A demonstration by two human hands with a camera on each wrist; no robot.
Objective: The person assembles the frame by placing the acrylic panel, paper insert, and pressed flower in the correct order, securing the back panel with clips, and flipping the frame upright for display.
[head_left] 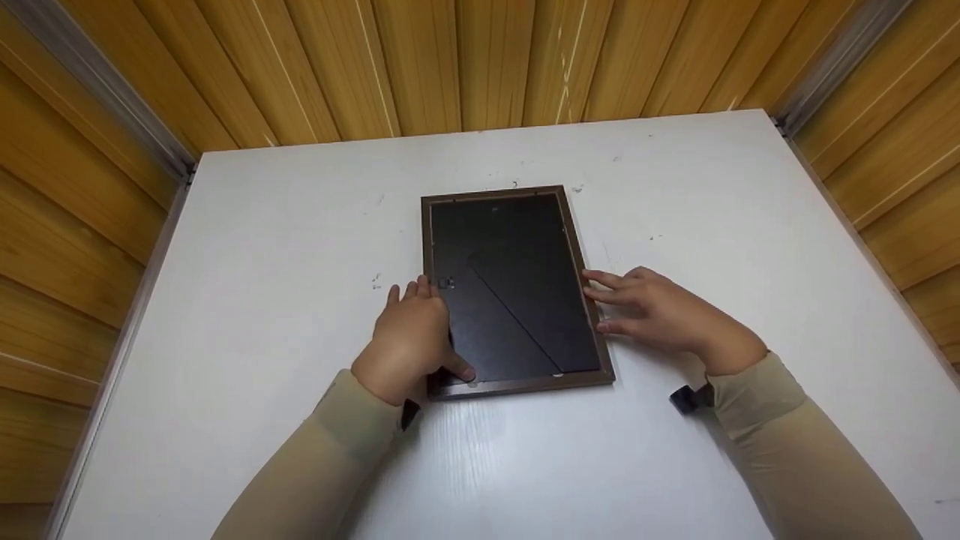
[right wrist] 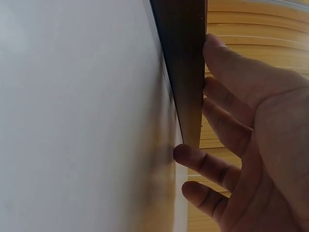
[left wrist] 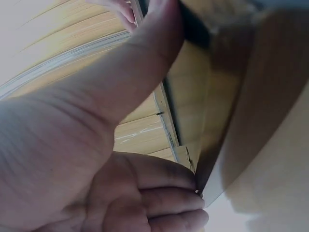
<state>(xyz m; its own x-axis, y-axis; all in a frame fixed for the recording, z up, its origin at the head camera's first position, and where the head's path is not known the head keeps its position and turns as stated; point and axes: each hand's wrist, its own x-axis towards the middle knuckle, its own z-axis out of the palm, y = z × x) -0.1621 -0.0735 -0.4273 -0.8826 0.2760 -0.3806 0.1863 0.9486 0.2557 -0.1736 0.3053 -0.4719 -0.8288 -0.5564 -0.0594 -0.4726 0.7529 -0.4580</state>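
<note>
In the head view, a brown wooden picture frame (head_left: 517,388) lies face down, flat on a white tabletop (head_left: 262,262), in front of yellow wood-look panelling (head_left: 487,67). Its long axis runs away from the person, slightly askew. The frame sits between the hands: to the right of the left hand (head_left: 409,330) and to the left of the right hand (head_left: 664,311). The left hand is the nearer, overlapping the near left part; the right meets only the right edge, below its middle. The left fingers are fairly straight along the left side, the thumb spread across the near left corner. The right fingers are loosely extended and somewhat apart, their tips at the border. For a container there is the border itself — a smooth black backing board (head_left: 510,240) sits inside it, with a thin diagonal seam (head_left: 517,319) and a small metal hanger (head_left: 448,283) near the left fingertips.

In the left wrist view, the left thumb reaches over the frame while the fingers lie against its side; how hard they press, I cannot tell.

In the right wrist view, the right thumb and two fingertips touch the frame's upper edge — the other two fingertips hang lower, nearer the tabletop.
</note>
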